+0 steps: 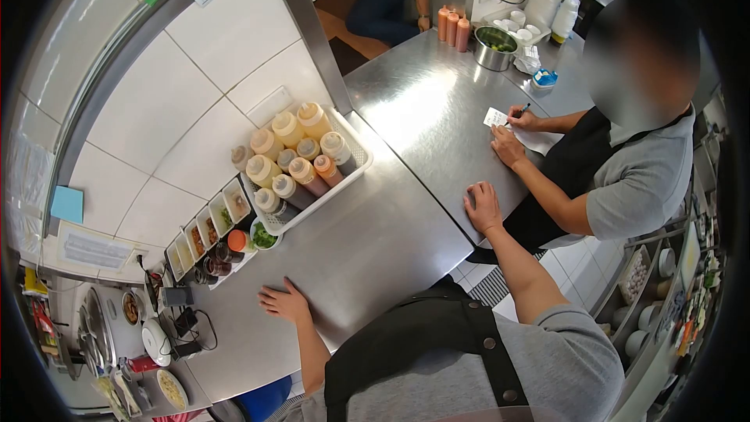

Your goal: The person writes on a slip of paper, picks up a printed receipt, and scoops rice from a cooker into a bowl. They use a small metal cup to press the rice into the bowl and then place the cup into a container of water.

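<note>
My left hand [283,302] lies flat on the steel counter [367,242], fingers spread and holding nothing. Farther right, my right hand [484,208] rests palm down on the same steel surface near its edge, its fingers extended with nothing in them. Beyond my left hand stands a white basket [316,207] full of squeeze bottles [288,130] with pale, orange and dark contents. Beside the basket are a row of small topping containers [206,231], a bowl of chopped greens [264,235] and an orange-lidded jar [237,240].
At the right, a co-worker [625,164] in a black apron writes with a pen [524,109] on a small paper [495,117]. Behind are orange sauce bottles [452,29] and a steel pot [494,48]. Chargers with cables [185,320] and a pale-filled dish [172,389] sit lower left.
</note>
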Motion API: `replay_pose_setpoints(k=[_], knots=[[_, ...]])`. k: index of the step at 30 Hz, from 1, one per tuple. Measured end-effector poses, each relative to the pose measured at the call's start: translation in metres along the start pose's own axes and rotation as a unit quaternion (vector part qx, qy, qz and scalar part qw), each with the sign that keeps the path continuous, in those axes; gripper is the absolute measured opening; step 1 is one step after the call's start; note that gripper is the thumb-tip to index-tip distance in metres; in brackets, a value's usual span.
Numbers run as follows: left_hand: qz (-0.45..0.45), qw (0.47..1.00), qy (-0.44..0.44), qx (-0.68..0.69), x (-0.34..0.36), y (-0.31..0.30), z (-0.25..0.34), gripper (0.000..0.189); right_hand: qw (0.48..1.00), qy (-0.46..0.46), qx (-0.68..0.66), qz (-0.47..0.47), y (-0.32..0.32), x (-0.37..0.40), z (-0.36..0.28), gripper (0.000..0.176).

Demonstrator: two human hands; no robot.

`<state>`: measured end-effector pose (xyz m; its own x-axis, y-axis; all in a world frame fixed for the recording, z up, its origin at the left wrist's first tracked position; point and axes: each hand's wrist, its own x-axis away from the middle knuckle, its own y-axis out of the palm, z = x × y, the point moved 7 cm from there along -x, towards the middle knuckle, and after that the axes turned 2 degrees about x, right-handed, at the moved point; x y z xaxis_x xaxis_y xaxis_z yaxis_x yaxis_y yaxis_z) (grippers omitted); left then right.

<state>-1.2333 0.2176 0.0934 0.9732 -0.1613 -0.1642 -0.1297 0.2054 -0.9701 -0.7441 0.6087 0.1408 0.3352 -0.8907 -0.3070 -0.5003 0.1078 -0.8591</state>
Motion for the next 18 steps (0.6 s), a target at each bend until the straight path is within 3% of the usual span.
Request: replay_pose_setpoints(k=[18], knots=[[-0.025,0.999,-0.008,-0.026,0.003,-0.008,0.009,0.083,1.000,0.000,-0.007,-0.004,0.000,0.000,0.002,0.023]])
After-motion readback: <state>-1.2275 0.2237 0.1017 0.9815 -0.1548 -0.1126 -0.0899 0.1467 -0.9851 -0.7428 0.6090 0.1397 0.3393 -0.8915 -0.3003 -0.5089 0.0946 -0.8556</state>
